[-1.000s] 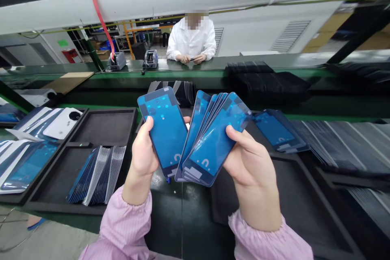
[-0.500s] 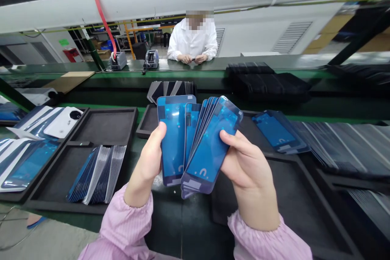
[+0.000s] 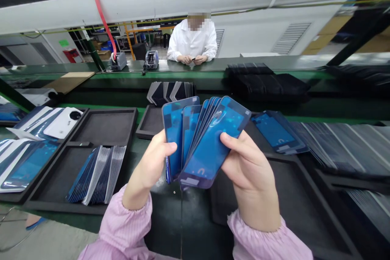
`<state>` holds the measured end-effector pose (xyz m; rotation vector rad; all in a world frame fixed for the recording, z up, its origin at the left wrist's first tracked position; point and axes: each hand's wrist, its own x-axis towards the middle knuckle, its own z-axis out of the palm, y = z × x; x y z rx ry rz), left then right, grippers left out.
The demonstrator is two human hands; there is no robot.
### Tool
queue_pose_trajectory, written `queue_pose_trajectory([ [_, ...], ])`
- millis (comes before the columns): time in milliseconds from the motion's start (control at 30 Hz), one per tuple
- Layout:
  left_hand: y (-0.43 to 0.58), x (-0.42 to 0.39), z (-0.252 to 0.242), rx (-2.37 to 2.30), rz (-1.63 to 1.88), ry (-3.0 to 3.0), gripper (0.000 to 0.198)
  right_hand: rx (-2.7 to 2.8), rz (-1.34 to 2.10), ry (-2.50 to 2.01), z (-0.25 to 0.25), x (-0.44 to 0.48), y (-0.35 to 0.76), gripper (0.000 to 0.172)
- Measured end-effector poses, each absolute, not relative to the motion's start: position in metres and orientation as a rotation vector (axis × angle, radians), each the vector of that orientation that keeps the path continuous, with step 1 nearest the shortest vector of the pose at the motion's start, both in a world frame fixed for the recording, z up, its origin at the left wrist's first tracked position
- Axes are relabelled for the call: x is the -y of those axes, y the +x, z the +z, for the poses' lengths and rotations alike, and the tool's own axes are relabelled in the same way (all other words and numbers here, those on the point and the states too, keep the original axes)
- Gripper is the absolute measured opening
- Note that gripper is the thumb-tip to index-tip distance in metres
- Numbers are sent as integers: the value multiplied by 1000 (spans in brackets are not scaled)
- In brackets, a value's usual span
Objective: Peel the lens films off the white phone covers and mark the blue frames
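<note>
Between my two hands is a fan of thin, phone-sized blue film sheets [image 3: 210, 146] with clear, rounded borders. My right hand [image 3: 246, 162] pinches the fanned stack, thumb on the front sheet and fingers behind. My left hand [image 3: 152, 158] grips the left-hand sheets [image 3: 173, 130] at their left edge, its thumb bent over the front. The lower ends of the sheets overlap above the dark green bench [image 3: 167, 219]. How many sheets each hand holds is hidden by the overlap.
A black tray [image 3: 45, 193] at left holds a fanned stack of sheets [image 3: 97, 174]. White phone back covers [image 3: 62, 124] lie farther left. At right are another black tray [image 3: 292, 195], blue sheets [image 3: 274, 130] and a long row of films [image 3: 341, 146]. A person in white [image 3: 193, 42] sits opposite.
My left thumb has slid right and down over the left sheets, which now tilt and turn edge-on. The fan in my right hand has shifted slightly and tilted further right.
</note>
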<state>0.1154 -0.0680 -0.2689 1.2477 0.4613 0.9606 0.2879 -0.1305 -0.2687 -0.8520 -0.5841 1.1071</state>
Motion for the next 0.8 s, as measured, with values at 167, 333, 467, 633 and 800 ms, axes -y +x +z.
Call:
queue_pose_trajectory([
  [167, 119, 46, -283, -622, 947, 1437, 31, 677, 1088, -901, -285, 114, 294, 54],
  [333, 127, 11, -296, -448, 647, 1352, 31, 682, 1153, -926, -311, 104, 291, 70],
  [467, 128, 2, -304, -434, 727, 1566, 74, 802, 767, -1065, -343, 123, 278, 92],
  [633, 147, 32, -316, -411, 673, 1848, 138, 956, 383, -1335, -368, 138, 249, 95],
  [800, 168, 73, -349, -580, 965, 1634, 133, 980, 375, -1359, -360, 103, 187, 119],
])
